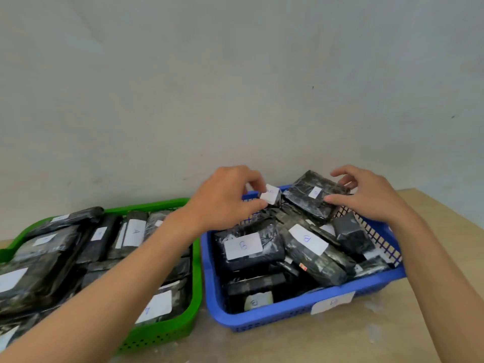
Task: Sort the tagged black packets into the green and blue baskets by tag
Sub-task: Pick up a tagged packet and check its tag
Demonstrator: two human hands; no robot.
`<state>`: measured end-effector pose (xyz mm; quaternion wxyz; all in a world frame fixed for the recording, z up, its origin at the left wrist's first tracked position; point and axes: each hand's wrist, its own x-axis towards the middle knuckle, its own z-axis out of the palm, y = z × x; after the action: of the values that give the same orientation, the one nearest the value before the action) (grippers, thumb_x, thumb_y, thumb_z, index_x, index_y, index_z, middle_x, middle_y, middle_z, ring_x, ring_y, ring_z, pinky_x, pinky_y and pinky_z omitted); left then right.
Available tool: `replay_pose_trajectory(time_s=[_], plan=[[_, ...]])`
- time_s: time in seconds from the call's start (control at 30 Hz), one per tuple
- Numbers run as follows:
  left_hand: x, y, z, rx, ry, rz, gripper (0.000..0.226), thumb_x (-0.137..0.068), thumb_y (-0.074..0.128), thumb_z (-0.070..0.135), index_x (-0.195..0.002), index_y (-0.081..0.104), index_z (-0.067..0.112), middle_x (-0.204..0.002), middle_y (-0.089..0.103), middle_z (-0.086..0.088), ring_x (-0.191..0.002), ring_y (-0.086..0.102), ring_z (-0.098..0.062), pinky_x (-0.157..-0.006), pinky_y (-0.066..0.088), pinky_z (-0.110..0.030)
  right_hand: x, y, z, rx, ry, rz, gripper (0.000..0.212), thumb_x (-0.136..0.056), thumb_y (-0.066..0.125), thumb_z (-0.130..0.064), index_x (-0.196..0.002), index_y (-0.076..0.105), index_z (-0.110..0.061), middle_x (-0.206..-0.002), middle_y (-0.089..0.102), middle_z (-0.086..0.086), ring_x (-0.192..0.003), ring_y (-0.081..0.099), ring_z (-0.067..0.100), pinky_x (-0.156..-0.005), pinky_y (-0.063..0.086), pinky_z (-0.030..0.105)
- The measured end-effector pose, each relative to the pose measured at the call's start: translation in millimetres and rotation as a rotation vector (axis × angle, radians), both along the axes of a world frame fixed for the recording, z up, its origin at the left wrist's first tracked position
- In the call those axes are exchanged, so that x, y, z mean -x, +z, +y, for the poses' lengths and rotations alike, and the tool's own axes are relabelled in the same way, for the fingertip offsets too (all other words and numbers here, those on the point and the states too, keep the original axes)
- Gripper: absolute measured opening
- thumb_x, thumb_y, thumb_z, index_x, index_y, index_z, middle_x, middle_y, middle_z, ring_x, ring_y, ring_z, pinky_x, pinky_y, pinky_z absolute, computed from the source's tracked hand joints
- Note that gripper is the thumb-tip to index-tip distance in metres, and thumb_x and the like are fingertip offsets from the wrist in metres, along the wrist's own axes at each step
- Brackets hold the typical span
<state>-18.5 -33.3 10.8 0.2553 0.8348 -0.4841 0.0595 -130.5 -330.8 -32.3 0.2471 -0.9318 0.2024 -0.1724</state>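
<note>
A blue basket on the right holds several black packets with white B tags, such as one near its left side. A green basket on the left holds several black packets tagged A. My left hand reaches across to the back of the blue basket and pinches a small black packet by its white tag. My right hand rests with spread fingers on a larger tagged packet lying on top of the pile at the basket's far end.
Both baskets stand side by side on a light wooden table against a grey wall. A white label is stuck to the blue basket's front wall. Bare tabletop lies in front and to the right.
</note>
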Motion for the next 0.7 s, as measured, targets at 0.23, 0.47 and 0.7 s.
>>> replay_pose_trajectory(time_s=[0.23,0.47,0.7], plan=[[4.2,-19.3,-86.7,-0.178,0.100,-0.002,0.029,-0.102,0.051,0.031,-0.125,0.065,0.019,-0.128,0.067,-0.002,-0.124,0.056,-0.028,-0.109,0.037,-0.044,-2.3,-2.0,-12.1,-0.098,-0.047,-0.055,0.083,-0.058,0.099,-0.048,-0.131,0.070,-0.021,-0.086,0.070,-0.005,-0.082,0.067,0.014,-0.071,0.045,0.031],[4.6,-48.5,-123.9,-0.575,0.273,-0.110,0.043,-0.094,0.047,0.052,-0.114,0.066,0.019,-0.135,0.054,-0.008,-0.139,0.034,-0.036,-0.117,0.005,-0.064,3.1,0.2,-8.3,-0.094,0.150,0.087,0.070,-0.069,0.096,-0.041,-0.132,0.066,-0.038,-0.131,0.066,-0.011,-0.120,0.061,0.007,-0.096,0.045,0.026],[-18.3,-56.4,-112.4,-0.579,0.295,0.051,0.081,-0.077,0.048,0.089,-0.114,0.074,0.022,-0.140,0.052,-0.004,-0.144,0.027,-0.034,-0.117,-0.002,-0.067,-0.3,-1.8,-8.9,-0.081,0.309,0.194,0.047,-0.074,0.092,-0.041,-0.118,0.075,-0.043,-0.126,0.070,-0.017,-0.119,0.060,0.003,-0.099,0.044,0.027]])
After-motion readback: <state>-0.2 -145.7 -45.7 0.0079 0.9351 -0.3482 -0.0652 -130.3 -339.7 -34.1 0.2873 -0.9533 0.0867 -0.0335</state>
